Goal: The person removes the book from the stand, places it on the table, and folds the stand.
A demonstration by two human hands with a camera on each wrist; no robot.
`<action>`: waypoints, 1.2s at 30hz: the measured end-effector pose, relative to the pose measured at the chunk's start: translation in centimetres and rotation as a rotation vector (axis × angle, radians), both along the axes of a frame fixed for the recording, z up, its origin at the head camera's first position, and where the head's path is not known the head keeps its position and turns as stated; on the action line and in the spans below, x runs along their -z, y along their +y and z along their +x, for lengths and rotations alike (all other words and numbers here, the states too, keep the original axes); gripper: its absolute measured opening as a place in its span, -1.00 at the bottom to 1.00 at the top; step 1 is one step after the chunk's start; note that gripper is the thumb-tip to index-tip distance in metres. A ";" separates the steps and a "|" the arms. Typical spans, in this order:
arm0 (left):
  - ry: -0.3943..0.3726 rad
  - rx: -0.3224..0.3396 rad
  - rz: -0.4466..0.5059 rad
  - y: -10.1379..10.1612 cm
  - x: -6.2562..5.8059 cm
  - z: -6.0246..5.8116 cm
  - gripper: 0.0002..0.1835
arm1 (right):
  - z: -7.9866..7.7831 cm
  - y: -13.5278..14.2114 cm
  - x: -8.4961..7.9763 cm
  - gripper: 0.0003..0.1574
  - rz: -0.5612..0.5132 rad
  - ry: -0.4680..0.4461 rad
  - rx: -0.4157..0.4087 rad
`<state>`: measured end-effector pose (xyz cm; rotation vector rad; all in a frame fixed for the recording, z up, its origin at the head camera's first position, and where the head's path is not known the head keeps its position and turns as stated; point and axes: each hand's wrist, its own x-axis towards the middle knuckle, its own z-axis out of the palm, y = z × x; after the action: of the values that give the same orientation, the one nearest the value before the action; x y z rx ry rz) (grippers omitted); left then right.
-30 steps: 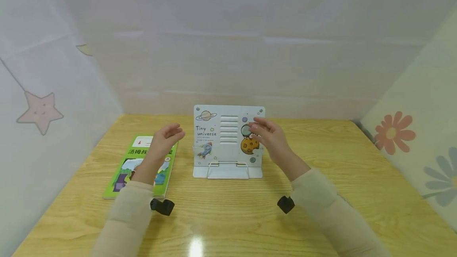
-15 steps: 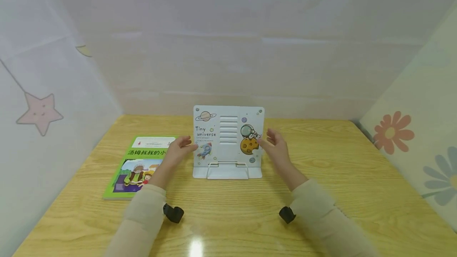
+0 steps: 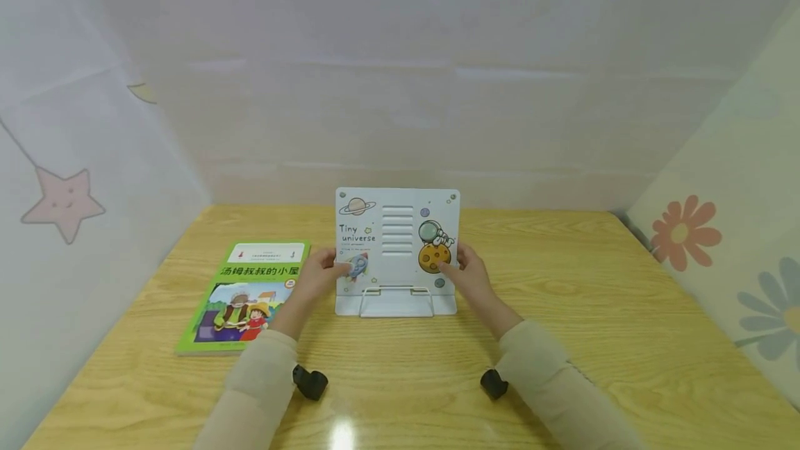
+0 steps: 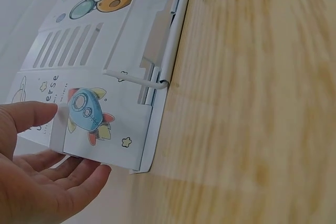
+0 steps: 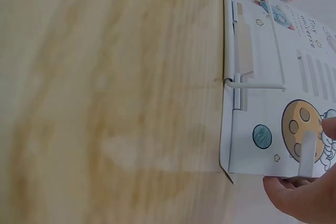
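A white book stand printed with a rocket, an astronaut and planets stands upright on the table, its wire rest at the front. My left hand grips its left edge, thumb in front and fingers behind the panel. In the left wrist view, that thumb touches the small white side clip beside the rocket. On the opposite edge my right hand holds the stand the same way, its thumb over the orange planet near the other clip. The panel hides part of the fingers.
A green picture book lies flat on the wooden table to the left of the stand, close to my left forearm. Behind the table hangs a pale cloth backdrop, with printed side panels left and right.
Both hands have come down and inward from the air around the stand to its side edges, and now grip it. The stand and the green book stay in place.
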<state>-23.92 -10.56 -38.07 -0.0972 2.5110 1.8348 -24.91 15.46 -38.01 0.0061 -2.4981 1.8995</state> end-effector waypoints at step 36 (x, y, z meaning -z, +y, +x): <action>0.038 -0.053 -0.124 1.0 0.0 0.1 -0.60 | -0.1 -0.1 0.8 -0.55 0.120 -0.008 0.096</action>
<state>-23.86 -9.54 -38.12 -0.1341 2.6726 1.7129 -25.03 15.32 -38.85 -0.1197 -2.5630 1.7162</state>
